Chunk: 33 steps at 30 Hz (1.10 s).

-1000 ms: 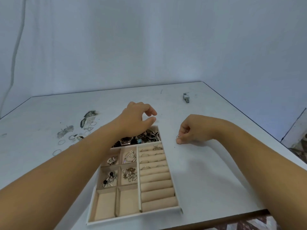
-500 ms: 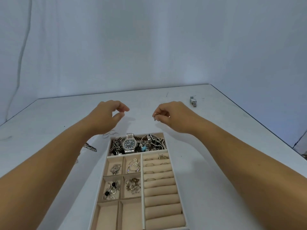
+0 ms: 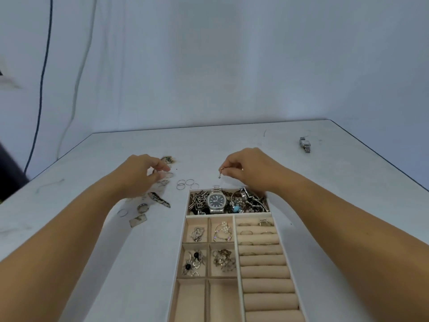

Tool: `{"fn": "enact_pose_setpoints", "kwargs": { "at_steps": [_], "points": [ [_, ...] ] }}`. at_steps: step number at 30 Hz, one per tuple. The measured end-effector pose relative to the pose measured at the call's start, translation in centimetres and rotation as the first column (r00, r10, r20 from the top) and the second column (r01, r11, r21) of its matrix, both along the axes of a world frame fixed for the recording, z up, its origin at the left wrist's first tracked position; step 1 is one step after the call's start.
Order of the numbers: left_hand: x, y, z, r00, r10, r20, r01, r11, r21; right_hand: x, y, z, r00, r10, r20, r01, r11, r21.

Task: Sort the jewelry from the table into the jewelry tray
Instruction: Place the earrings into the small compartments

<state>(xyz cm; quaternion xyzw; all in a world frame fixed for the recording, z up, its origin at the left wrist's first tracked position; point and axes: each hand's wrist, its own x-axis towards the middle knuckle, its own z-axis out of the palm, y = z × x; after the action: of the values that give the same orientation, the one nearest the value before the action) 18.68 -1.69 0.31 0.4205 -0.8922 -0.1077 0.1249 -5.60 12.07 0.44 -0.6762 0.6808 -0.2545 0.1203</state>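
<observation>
Where the left forearm crosses left of centre, it hides part of the loose jewelry (image 3: 148, 203) scattered on the table (image 3: 325, 182). Left hand (image 3: 141, 173): fingers curled, thumb and forefinger nearly closed above a ring; contact cannot be told. Thin rings (image 3: 185, 183): just left of centre, beside the tray's far corner. Right hand (image 3: 246, 168): pinched on a small earring (image 3: 220, 173), details too small. Jewelry tray (image 3: 234, 252): lower centre, near end cut off. Watch piece (image 3: 305, 145): upper right, well apart.

Bare forearms, no sleeves visible
</observation>
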Motion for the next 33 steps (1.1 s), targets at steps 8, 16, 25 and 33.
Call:
{"fn": "enact_pose_setpoints", "kwargs": {
  "at_steps": [8,16,25,33],
  "points": [
    [4.6,0.3,-1.3,0.974,0.155,0.166,-0.133,0.982,-0.134,1.8,-1.6,-0.5,0.997,0.048,-0.056,-0.046,0.998,0.043],
    [6.7,2.4,-3.4,0.977,0.105,0.184,-0.078,0.986,-0.148,3.4,-2.1,-0.1,0.99,0.089,-0.113,-0.085,0.996,0.04],
    [8.8,2.0,-3.4,0.968,0.216,0.128,-0.203,0.973,-0.108,5.2,-2.6,0.6,0.981,0.145,-0.128,-0.138,0.988,0.067],
    [7.7,-0.3,-3.6,0.974,0.217,0.057,-0.215,0.976,-0.032,6.8,-4.3,0.7,0.97,0.185,-0.16,-0.176,0.982,0.071]
  ]
}}
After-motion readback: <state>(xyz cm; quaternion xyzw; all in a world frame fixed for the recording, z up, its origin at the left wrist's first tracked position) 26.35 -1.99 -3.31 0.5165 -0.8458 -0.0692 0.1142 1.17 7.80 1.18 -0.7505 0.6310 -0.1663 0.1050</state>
